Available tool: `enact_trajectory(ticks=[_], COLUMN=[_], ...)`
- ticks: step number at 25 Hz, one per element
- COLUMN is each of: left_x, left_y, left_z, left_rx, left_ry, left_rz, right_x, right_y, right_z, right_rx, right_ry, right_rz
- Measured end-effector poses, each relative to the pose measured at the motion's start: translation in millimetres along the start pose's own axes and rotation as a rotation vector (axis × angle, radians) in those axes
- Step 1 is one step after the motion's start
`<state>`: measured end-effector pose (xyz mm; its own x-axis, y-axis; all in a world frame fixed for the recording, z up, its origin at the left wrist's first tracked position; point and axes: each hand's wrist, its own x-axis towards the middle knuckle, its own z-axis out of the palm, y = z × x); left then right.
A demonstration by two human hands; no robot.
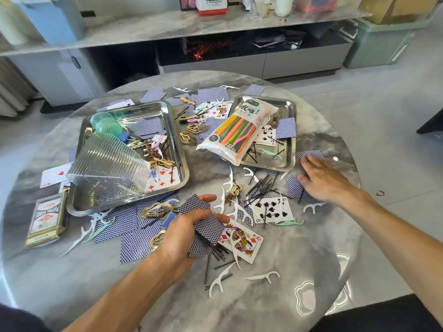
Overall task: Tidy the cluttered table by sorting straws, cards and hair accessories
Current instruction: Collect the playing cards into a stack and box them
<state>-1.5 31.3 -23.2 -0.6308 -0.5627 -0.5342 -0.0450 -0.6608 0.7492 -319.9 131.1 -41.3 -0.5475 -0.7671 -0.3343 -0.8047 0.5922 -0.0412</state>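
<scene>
A card box (46, 218) lies at the far left of the round marble table (275, 303), just left of the large steel tray (178, 149). That tray holds a tipped ribbed clear container (107, 164), two green discs (106, 124), hair clips, bobby pins and several cards, some face up. Face-down blue-backed cards (134, 243) spread in front of the large tray, with gold hair clips (157, 210) and white floss picks (79, 238) lying over them.

The left hand (182, 233), in front of the large tray's right corner, grips a stack of blue-backed cards (203, 221), fingers curled round it. A queen of diamonds (242, 240) lies face up just right of that stack.

Right of the large tray, a packet of coloured straws (236, 130) leans across the rim of a smaller steel tray (291, 140), which also holds cards and bobby pins. In front of the smaller tray lie a heap of black bobby pins (261, 188) and a nine of spades (272, 209).

The right hand (322, 178), right of the pins, rests flat with fingers spread on a face-down card (293, 186), holding nothing.
</scene>
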Motion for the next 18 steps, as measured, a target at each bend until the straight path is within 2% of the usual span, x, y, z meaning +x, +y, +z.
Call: enact_trajectory(ticks=[3,5,6,9,10,14,16,18], left_x=[2.5,2.3,2.6,3.9,4.7,10.9,15.7,20.2], left_y=[2.8,7.5,10.3,18.3,20.8,27.1,28.4,29.3], left_z=[2.3,5.2,5.7,-0.3,-3.7,-14.5,-17.4,-16.5], left_rx=[0.0,-0.015,-0.02,-0.03,-0.024,-0.027,-0.05,-0.052], left_ry=[0.0,-0.021,-0.029,0.001,0.02,0.047,0.026,-0.011], left_rz=[-0.01,-0.009,-0.004,0.028,0.042,0.066,0.079,0.088], right_x=[-10.2,-9.9,-4.7,31.1,45.8,94.1,106.8,104.0], right_y=[-20.1,-29.8,-33.7,-40.3,-43.3,-45.4,-41.4,-44.5], right_z=[-0.4,-18.5,-31.1,-61.0,-66.9,-68.4,-64.5,-63.2], right_rx=[-0.07,-0.029,0.017,0.137,0.117,0.001,-0.057,-0.152], right_ry=[-0.085,-0.099,-0.041,0.304,0.353,0.07,0.098,0.199], right_rz=[-0.142,-0.197,-0.183,-0.075,-0.049,0.05,0.07,0.008])
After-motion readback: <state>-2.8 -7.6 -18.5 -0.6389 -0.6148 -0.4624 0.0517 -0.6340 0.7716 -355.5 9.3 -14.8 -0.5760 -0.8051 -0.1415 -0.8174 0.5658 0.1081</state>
